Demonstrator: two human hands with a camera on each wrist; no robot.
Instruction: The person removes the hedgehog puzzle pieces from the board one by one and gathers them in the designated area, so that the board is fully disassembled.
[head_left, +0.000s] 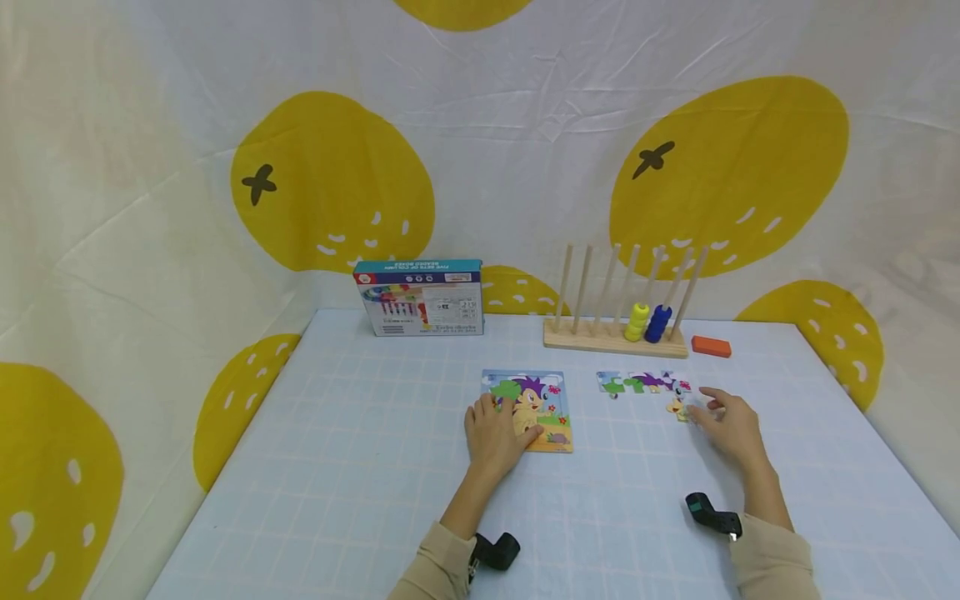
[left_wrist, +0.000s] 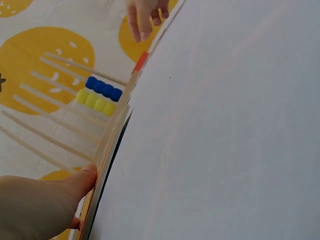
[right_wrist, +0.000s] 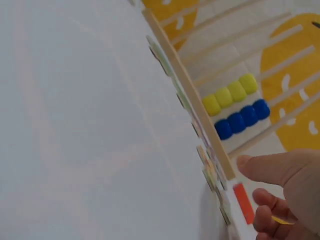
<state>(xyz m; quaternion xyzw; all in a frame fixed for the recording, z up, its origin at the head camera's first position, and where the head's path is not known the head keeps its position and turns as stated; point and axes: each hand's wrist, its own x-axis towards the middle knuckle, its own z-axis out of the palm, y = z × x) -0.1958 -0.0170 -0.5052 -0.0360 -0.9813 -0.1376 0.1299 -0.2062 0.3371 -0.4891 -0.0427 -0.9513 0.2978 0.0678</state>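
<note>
While the person's left hand (head_left: pixel 493 435) lies across the left side of a puzzle board (head_left: pixel 553 418), their right hand (head_left: pixel 735 427) is off to the right by some loose puzzle pieces (head_left: pixel 647 382). The board sits flat near the middle of the table (head_left: pixel 315 500), showing a cartoon character with spiky purple hair, with red flowers to the right of it. Left-hand grip: fingers spread over the picture, thumb angled out toward its lower part — resting on it, not pinching anything that I can see. The right hand has its thumb and fingers apart with nothing visible between them, fingertips just beside a yellowish piece (head_left: pixel 677 408) at the near right end of the bunch; can't tell if they're actually touching it. The other loose ones run in a rough row right of the board, greens at the left end, purple further along. Behind that row there's a wooden peg stand (head_left: pixel 613 338) — yellow beads (head_left: pixel 636 322) on one peg, blue beads (head_left: pixel 658 324) on the next — plus an orange block (head_left: pixel 711 347) lying just beside its right end. A printed box (head_left: pixel 422 300) stands at the back, left of the stand, in front of a pale curtain (head_left: pixel 525 167) with big yellow fruit shapes. Both beige sleeves (head_left: pixel 772 557) have a black camera (head_left: pixel 708 517) at the cuff.
</note>
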